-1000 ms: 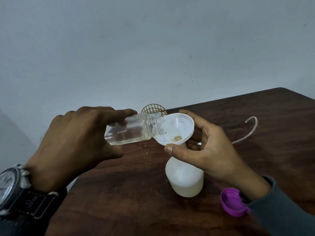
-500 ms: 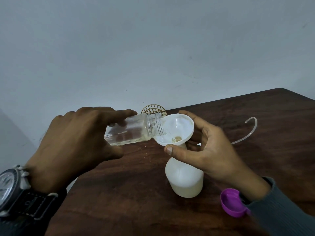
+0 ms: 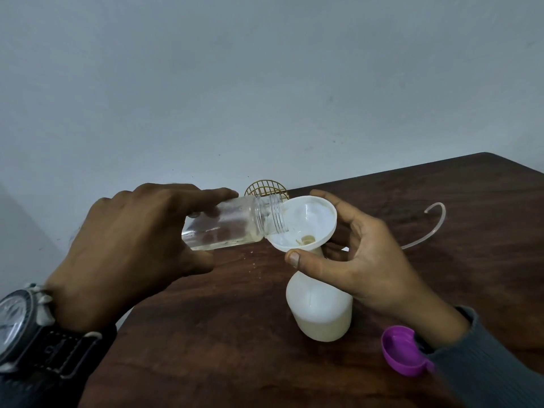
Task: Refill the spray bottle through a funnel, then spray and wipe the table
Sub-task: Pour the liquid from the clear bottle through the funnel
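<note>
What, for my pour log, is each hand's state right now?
Left hand: holds the clear threaded jar.
Right hand: holds the white plastic funnel.

The spray bottle's (image 3: 321,313) neck and the funnel's (image 3: 306,219) spout are lost behind the right hand (image 3: 368,266) gripping the funnel. A brownish bit at the funnel's bottom is too small to name. At the funnel's eleven o'clock, a yellow wire grid (image 3: 265,188) shows only its top above the jar (image 3: 229,228), whose base is buried in the left hand (image 3: 126,251). The tube (image 3: 435,228) at the funnel's three o'clock vanishes behind the right hand. At the bottle's four o'clock, the sleeve (image 3: 485,366) covers part of the purple cap (image 3: 400,354). The left edge cuts the watch (image 3: 17,325). The pale specks (image 3: 253,260) at the bottle's ten o'clock are too tiny to tell.
</note>
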`<state>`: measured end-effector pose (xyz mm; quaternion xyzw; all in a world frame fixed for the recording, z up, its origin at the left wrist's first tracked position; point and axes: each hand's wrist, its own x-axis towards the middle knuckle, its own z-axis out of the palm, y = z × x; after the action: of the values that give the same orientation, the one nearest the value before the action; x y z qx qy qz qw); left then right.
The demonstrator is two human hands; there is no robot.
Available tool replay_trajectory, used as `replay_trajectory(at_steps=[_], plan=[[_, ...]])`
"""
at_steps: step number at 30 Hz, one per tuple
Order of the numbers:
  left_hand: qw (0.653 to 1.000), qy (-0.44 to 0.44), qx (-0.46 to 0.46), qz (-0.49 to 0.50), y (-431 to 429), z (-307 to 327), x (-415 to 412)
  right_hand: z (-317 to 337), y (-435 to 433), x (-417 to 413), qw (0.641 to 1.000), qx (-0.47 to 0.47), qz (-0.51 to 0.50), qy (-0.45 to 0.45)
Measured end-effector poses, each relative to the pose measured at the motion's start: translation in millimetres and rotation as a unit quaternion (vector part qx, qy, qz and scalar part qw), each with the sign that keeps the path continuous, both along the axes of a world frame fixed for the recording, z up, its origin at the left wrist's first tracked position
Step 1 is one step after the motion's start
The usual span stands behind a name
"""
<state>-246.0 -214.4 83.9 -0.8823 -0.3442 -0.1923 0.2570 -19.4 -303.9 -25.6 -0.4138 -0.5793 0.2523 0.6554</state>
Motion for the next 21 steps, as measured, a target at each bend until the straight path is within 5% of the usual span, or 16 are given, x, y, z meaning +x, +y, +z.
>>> replay_trajectory(at_steps=[21], plan=[[1.000, 0.002, -0.014, -0.001, -2.6, 0.5, 0.7, -0.7, -0.1, 0.5, 1.000, -0.001, 0.008, 0.012]])
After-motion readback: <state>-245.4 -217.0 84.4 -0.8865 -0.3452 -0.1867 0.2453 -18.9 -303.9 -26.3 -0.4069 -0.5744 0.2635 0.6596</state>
